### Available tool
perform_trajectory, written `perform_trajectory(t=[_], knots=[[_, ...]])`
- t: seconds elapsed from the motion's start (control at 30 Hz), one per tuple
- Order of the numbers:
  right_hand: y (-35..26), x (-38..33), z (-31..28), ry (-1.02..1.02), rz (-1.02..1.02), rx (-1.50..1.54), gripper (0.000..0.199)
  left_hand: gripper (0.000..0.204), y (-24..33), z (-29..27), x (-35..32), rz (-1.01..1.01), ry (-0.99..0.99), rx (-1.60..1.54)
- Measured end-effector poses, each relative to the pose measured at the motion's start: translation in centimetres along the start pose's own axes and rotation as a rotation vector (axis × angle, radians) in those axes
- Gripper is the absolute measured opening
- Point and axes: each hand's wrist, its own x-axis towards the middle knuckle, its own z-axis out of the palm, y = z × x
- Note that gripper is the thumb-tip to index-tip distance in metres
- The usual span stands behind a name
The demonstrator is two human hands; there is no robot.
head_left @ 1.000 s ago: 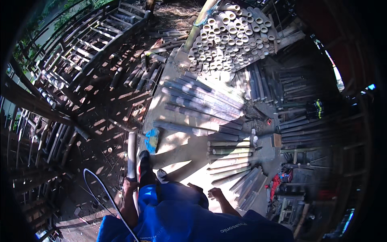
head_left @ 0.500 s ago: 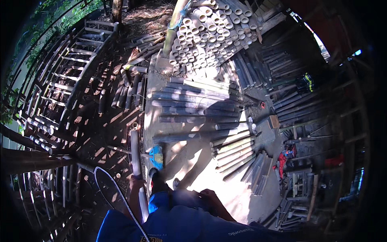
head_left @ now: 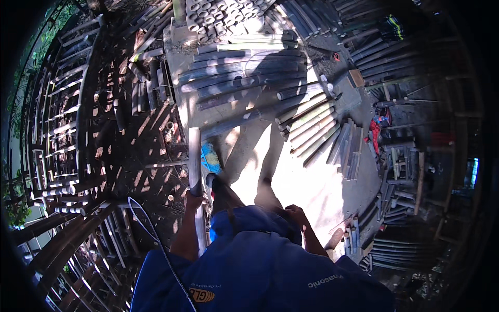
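Note:
My left hand (head_left: pixel 194 199) is wrapped round a long pale bamboo pole (head_left: pixel 195 158). The pole runs lengthwise along my left side, its far end beyond the hand and its near end passing beside my blue shirt. My right hand (head_left: pixel 297 215) is curled closed in front of my right thigh; whether it holds anything is hidden. Just right of the pole, near my left foot, a blue and yellow sack-like piece (head_left: pixel 211 157) lies on the concrete. Ahead of me a row of dark bamboo poles (head_left: pixel 244 70) is laid out crosswise.
Shorter cut bamboo lengths (head_left: pixel 314 127) fan out to the front right. A stack of bamboo tubes (head_left: pixel 223 15) stands at the far end. On the left is a bamboo rack (head_left: pixel 67 114); a pale cord loop (head_left: pixel 141 221) hangs nearby. Something red (head_left: pixel 374 130) lies among bamboo on the right.
The view has shifted, with the floor poles now higher in the picture. The bamboo pole in my left hand has moved right and stands straighter in view. My right hand stays curled near my thigh.

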Motion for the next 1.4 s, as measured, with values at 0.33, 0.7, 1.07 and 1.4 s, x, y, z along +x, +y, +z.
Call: perform_trajectory(t=[0.33, 0.7, 1.07, 1.4], knots=[[1.2, -0.4, 1.9, -0.025, 0.219, 0.428, 0.031, 0.064, 9.0, 3.7, -0.4, 0.213, -0.141, 0.274], [23.9, -2.5, -1.1, 0.187, 0.324, 0.9, 0.027, 0.059, 20.6, 20.7, -8.6, 0.448, -0.265, 0.493], [35.6, -16.8, -2.6, 0.486, 0.832, 1.224, 0.031, 0.055, 27.1, 35.9, -14.8, 0.544, -0.412, 0.672], [38.6, -8.2, -15.5, 0.247, 0.699, 1.136, 0.031, 0.052, 31.0, 51.6, -17.4, 0.466, -0.483, 0.774]])
